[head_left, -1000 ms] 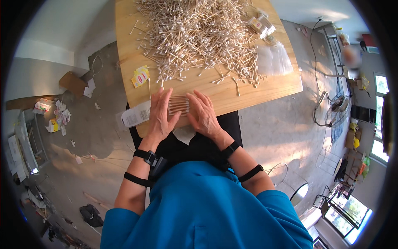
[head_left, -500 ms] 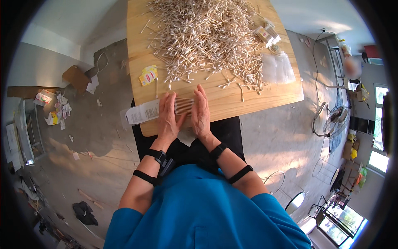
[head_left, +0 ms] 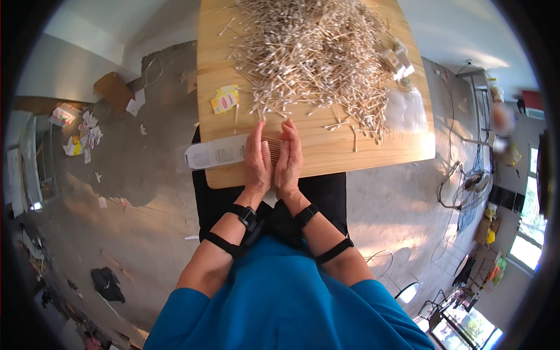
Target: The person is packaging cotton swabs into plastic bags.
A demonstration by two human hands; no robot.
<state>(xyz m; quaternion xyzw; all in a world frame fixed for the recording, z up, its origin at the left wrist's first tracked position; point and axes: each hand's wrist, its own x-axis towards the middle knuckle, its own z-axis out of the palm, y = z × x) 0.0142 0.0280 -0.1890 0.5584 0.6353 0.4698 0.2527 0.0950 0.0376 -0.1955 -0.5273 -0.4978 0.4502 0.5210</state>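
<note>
Left hand and right hand face each other at the near edge of the tabletop, and between them I've got the row of swabs, sticks lying side by side, running across from palm to palm. Neither hand is clenched: fingers straight, thumbs up, two flat walls rather than a grip. That shape, I'd say, suits evening up the ends, where pinching would scatter the sticks. How firmly the palms press, I can't tell from up here; the fingers cover most of the row.

Over to the left, the packet lies flat, its right end meeting the left hand, handily close by my reckoning. Beyond the fingertips, the big pile sprawls, leaving the front strip for handwork, it seems. Yellow card left of it, clear bags to the right, both within reach.
</note>
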